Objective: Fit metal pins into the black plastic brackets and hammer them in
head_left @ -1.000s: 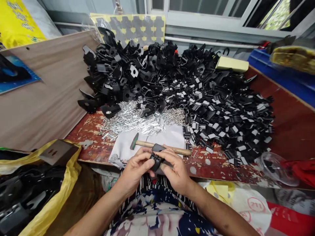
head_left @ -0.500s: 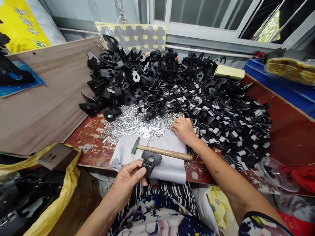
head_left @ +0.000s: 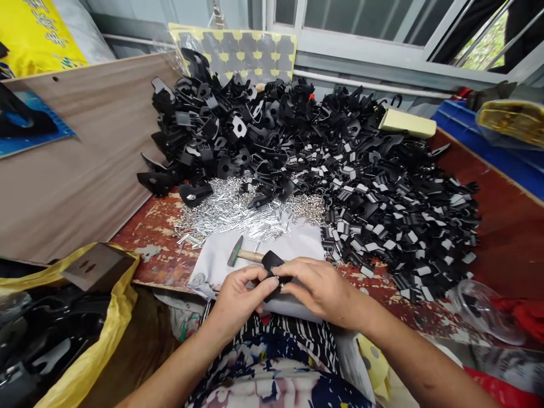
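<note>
My left hand pinches a black plastic clip just above the front edge of the table. From the right, my right hand meets it, thumb and fingers closed at the clip's middle. A tiny shiny bit shows at those fingertips, too small to name. Behind the clip a hammer with a wooden handle lies on a grey cloth, its handle partly hidden by clip and hands. Beyond the cloth are loose metal pins and a heap of small springs.
A large pile of black plastic parts covers the back and right of the table. Wooden boards wall the left side. A yellow-edged bag of black parts stands at lower left, a clear plastic container at right.
My right hand has left the small metal parts and come down to the clip in my left hand. The clip has risen slightly and turned; the view has shifted a little.
</note>
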A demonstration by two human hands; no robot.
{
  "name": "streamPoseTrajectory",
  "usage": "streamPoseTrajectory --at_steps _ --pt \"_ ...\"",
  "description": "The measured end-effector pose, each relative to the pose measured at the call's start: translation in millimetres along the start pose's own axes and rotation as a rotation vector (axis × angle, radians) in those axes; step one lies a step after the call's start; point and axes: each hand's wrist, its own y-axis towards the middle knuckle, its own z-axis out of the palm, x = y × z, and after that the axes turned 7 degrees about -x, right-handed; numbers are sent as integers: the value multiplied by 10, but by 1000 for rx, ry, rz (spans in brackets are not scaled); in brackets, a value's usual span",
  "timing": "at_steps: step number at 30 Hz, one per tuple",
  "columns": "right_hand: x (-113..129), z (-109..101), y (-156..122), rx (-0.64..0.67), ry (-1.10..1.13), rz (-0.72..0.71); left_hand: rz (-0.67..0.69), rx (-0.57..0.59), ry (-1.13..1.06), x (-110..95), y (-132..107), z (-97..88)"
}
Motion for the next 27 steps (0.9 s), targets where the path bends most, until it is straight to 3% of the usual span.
streamPoseTrajectory --at_steps 6,9,11,15,18,20,23,27 --pt "62 207 -87 -148 14 73 72 -53 101 39 -31 -19" --pt "26 206 -45 -125 53 66 113 -70 108 44 -58 -56" --pt "-146 133 34 -68 0 86 91 -106 75 57 -73 -85" --pt "-802 -59 291 60 -519 168 -6 -186 -55 75 -86 -137" --pt "-1203 -98 455 159 -571 130 -83 -190 -195 59 -86 -154" --pt "-1311 -78 505 205 -567 89 -115 -195 -272 48 -88 -164" --pt "-1257 -68 496 193 -578 69 -150 -193 -379 45 -91 -198" --pt "-824 -103 400 -80 -321 174 -146 -163 -512 31 -84 -263"
